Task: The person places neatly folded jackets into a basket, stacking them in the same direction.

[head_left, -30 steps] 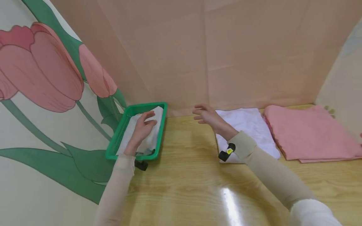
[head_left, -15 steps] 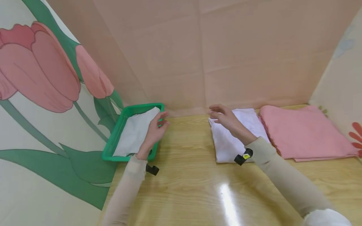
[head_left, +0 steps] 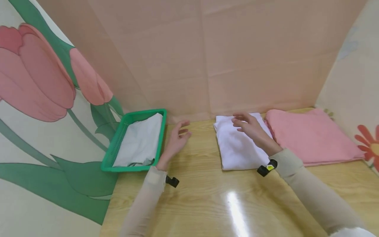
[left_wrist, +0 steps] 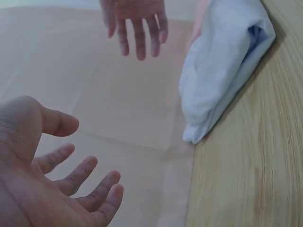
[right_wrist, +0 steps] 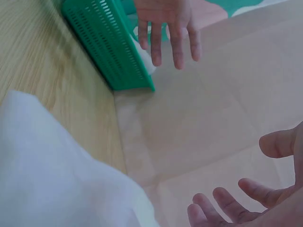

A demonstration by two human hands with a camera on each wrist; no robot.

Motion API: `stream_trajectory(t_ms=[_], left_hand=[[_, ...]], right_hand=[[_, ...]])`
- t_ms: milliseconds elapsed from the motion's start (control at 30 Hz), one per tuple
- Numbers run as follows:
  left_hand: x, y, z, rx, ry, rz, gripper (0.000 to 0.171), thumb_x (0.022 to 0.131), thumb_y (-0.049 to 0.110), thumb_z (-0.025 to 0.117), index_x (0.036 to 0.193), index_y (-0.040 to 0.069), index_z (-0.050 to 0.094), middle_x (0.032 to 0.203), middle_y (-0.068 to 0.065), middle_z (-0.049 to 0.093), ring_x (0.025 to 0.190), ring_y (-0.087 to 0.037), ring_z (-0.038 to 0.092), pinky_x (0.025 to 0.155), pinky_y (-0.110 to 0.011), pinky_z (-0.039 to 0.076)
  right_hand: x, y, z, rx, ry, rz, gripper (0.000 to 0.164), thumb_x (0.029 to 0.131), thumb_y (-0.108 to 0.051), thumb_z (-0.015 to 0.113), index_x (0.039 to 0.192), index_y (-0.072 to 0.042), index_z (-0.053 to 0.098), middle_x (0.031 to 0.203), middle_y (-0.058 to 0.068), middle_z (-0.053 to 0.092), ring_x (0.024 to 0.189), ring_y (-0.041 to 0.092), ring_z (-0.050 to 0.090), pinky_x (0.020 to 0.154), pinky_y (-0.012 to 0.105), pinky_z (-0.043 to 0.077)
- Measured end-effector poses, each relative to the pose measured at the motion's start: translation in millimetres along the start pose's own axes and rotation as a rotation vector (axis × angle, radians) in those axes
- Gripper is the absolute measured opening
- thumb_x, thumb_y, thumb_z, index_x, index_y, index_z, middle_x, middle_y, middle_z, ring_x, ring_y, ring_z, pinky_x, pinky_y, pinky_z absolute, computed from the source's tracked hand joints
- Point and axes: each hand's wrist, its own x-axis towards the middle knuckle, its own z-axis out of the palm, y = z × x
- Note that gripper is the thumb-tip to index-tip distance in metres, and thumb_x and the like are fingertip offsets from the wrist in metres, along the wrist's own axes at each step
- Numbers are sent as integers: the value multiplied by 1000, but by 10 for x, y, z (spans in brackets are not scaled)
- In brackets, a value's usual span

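Observation:
My left hand (head_left: 176, 142) hovers just right of the green basket (head_left: 164, 131), fingers loosely bent and nothing in them. Inside the basket lies a folded white cloth (head_left: 137, 140). Over a second folded white cloth (head_left: 237, 148) on the table is my right hand (head_left: 253, 130), its fingers relaxed and holding nothing. In the left wrist view that white cloth (left_wrist: 222, 61) shows its layered folds. The right wrist view has the basket's slotted side (right_wrist: 106, 42) behind my left hand (right_wrist: 165, 23).
A folded pink cloth (head_left: 311, 135) lies right of the white one. The wooden table (head_left: 201, 191) ends at a beige backdrop (head_left: 165, 59). A wall with painted tulips (head_left: 47, 65) stands at the left, another with a red flower (head_left: 368, 144) at the right.
Both hands have moved to the right: the left from over the basket to beside it, the right from the white cloth's left edge to over it. The view has turned slightly right.

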Motion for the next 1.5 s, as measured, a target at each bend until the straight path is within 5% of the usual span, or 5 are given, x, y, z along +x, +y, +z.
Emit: stream_trajectory(t_ms=[267, 733, 900, 1200, 1500], left_hand=[[7, -16, 196, -14, 21, -13, 50, 100, 9, 69, 149, 17, 60, 150, -11, 63, 129, -39, 65, 105, -55, 54], [-21, -78, 665, -74, -1, -49, 50, 100, 7, 69, 148, 17, 61, 150, -7, 63, 130, -39, 63, 104, -52, 54], [-18, -128, 845, -116, -22, -56, 48, 100, 8, 69, 147, 17, 62, 149, -7, 63, 130, -42, 62, 104, -49, 56], [-91, -261, 1196, -167, -22, -80, 50, 99, 6, 69, 148, 11, 60, 151, -15, 60, 133, -48, 59, 108, -50, 55], [-168, -294, 1510, -54, -19, -169, 59, 96, 19, 72, 153, 15, 57, 156, -16, 53, 141, -42, 53, 118, -54, 45]], right_hand=[[-52, 150, -131, -18, 25, 13, 60, 111, -35, 56, 158, -1, 43, 155, 25, 52, 135, 39, 57, 110, 40, 54], [-213, 512, -478, -120, 55, 20, 64, 111, -37, 57, 159, 2, 40, 155, 29, 51, 115, 12, 63, 93, 17, 57], [-301, 611, -563, -183, 102, -17, 64, 110, -37, 58, 157, 3, 43, 154, 32, 51, 126, 35, 63, 86, 9, 52], [-376, 846, -676, -302, 149, 2, 71, 108, -43, 60, 157, 5, 41, 158, 34, 47, 140, 58, 49, 111, 65, 44], [-452, 1085, -698, -353, 129, 82, 81, 107, -50, 59, 161, 6, 35, 165, 34, 37, 148, 60, 37, 117, 72, 35]])
